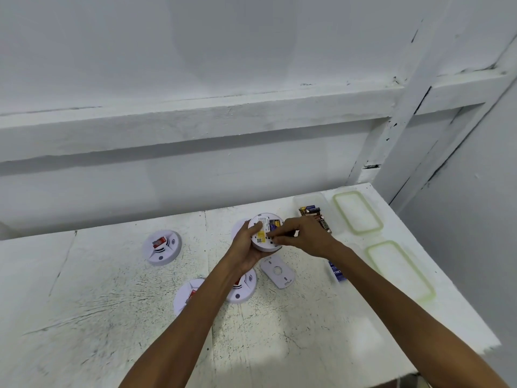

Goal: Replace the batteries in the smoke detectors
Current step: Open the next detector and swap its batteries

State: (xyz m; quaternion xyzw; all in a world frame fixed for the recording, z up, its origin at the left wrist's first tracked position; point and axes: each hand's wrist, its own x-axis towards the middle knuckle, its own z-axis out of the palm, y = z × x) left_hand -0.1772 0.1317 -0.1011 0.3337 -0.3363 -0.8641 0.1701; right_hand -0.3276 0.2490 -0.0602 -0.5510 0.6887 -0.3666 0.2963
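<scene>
My left hand [246,247] grips a white smoke detector [264,233] held back side up above the table, its yellow label and open battery bay showing. A battery [273,224] with a dark blue and yellow wrap sits in that bay. My right hand [305,236] reaches in from the right, fingertips pinched at the detector's back near the bay; what they pinch is too small to tell. A detached white mounting plate [277,271] lies just below. Three more detectors lie face up: far left [161,247], near centre [188,296], and under my left forearm [242,287].
A clear tub [309,198] with several batteries [314,215] stands at the back right. Two green-rimmed lids [357,212] [400,268] lie along the table's right edge. A blue battery pack [337,271] lies beside my right forearm. Another white disc [237,228] shows behind the held detector.
</scene>
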